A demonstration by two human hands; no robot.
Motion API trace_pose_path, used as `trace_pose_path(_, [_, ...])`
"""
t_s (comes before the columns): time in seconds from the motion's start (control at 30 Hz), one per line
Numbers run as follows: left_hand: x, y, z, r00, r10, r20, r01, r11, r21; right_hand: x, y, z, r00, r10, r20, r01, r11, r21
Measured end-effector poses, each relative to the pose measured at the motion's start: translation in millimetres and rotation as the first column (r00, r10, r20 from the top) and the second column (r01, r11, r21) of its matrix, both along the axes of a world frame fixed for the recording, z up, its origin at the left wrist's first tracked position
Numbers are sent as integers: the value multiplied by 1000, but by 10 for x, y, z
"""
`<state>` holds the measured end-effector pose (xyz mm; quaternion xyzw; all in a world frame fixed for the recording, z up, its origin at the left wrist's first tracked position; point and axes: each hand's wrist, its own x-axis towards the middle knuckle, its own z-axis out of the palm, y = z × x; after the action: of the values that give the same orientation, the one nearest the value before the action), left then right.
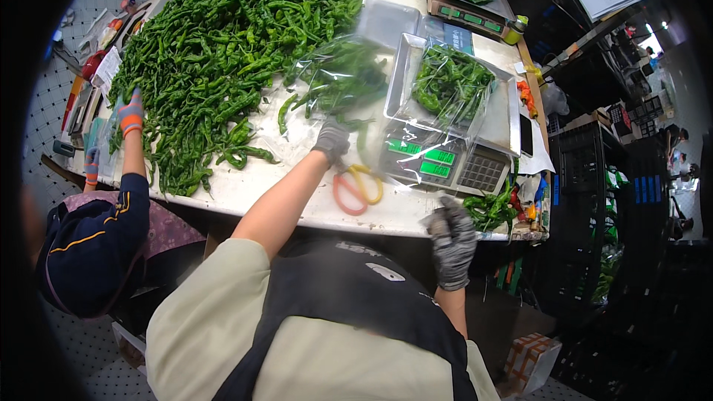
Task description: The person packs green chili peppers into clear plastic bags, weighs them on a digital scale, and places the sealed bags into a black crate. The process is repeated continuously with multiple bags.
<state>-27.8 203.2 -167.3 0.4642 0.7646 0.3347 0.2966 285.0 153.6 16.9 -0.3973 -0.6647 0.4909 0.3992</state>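
My left hand, in a grey glove, is curled at the near end of a clear plastic bag of green peppers, apparently gripping its film. Just below that hand lie scissors with one pink and one yellow handle, blurred. A second clear bag of green peppers rests on the metal pan of a digital scale, its loose film hanging over the lit display. My right hand, in a grey striped glove, is at the table's front edge, fingers bent. Blur hides whether it pinches anything.
A large heap of green peppers covers the table's left. A co-worker's hand in an orange-and-grey glove touches it. Another scale holds a bag at the back right. Loose peppers and a phone lie beside my scale.
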Motion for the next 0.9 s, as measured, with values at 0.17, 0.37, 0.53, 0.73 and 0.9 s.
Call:
trace_pose_path(0.17, [326,-735,580,406,157,900,-260,964,-51,-371,-71,-212,843,509,175,-517,856,2])
trace_pose_path(0.37, [378,-1300,749,354,77,932,-433,897,90,-1176,51,-948,652,287,702,-589,774,231])
trace_pose_path(0.53, [284,-1470,810,171,65,983,-494,869,29,-1864,442,-1337,270,-139,953,-622,730,282])
trace_pose_path(0.73, [223,-1631,1015,31,-25,999,-485,873,38,-2133,678,-1275,245,61,968,-674,728,125])
trace_pose_path(0.9, [184,-1685,983,122,-51,991,-539,835,109,-1996,606,-947,759,280,588,-527,795,301])
